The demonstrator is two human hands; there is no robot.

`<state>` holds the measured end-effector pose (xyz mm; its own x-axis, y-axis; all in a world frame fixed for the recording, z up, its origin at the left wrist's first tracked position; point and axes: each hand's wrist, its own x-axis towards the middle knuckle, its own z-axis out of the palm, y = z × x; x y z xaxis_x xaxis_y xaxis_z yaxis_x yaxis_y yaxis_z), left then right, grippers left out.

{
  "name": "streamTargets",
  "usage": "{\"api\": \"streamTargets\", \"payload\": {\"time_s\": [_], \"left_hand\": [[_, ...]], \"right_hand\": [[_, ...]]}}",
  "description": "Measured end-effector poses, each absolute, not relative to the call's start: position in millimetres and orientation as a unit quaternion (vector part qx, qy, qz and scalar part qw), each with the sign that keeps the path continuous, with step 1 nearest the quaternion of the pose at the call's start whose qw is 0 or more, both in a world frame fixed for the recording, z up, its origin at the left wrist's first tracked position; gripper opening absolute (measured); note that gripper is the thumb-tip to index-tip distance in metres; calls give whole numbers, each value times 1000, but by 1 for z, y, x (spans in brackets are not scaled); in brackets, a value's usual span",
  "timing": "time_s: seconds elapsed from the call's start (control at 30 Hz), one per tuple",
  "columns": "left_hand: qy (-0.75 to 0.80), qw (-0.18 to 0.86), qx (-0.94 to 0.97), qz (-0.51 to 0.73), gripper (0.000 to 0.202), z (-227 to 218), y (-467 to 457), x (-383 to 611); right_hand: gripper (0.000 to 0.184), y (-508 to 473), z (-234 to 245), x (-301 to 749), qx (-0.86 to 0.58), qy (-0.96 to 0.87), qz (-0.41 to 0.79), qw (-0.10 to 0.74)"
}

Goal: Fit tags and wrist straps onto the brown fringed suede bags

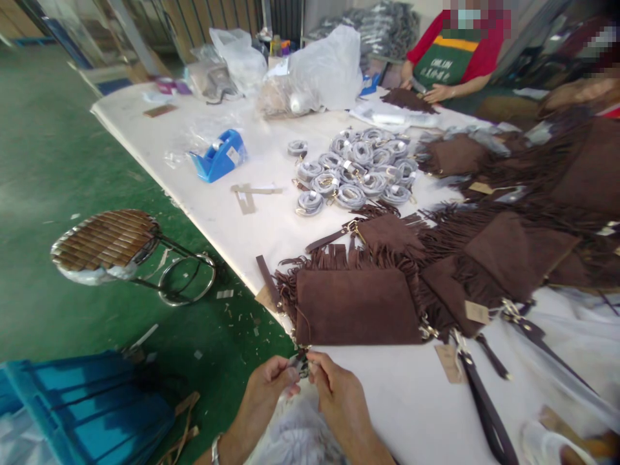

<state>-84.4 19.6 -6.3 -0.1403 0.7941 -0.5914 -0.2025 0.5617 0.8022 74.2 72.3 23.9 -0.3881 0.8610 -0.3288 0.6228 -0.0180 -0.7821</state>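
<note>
A brown fringed suede bag lies flat at the table's near edge, its fringe pointing away from me. Just off its near left corner, my left hand and my right hand meet, fingers pinched together. Between them is a small dark piece with a metallic glint, too small and blurred to name; whether it joins the bag is unclear. A dark wrist strap lies at the bag's left end, over the table edge. To the right, more fringed bags overlap, with tags and a dark strap hanging toward me.
Coiled grey straps are heaped mid-table, near a blue tape dispenser. Plastic bags stand farther back. On the left are a round stool and a blue crate. A co-worker in a green apron handles brown material across the table.
</note>
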Motion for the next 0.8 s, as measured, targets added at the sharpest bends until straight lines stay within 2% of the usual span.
{"api": "streamTargets", "payload": {"time_s": [0.23,0.43,0.63,0.8], "left_hand": [[623,592,220,462,24,-7,29,-76],[631,582,196,474,27,-2,33,-71],[631,573,216,476,24,-2,36,-70],[625,576,224,478,24,2,43,-68]], "right_hand": [[33,74,20,75,-548,-672,481,129],[36,73,19,75,-576,-582,546,175],[39,74,11,67,-563,-449,664,203],[38,77,19,62,-558,-439,671,212]]}}
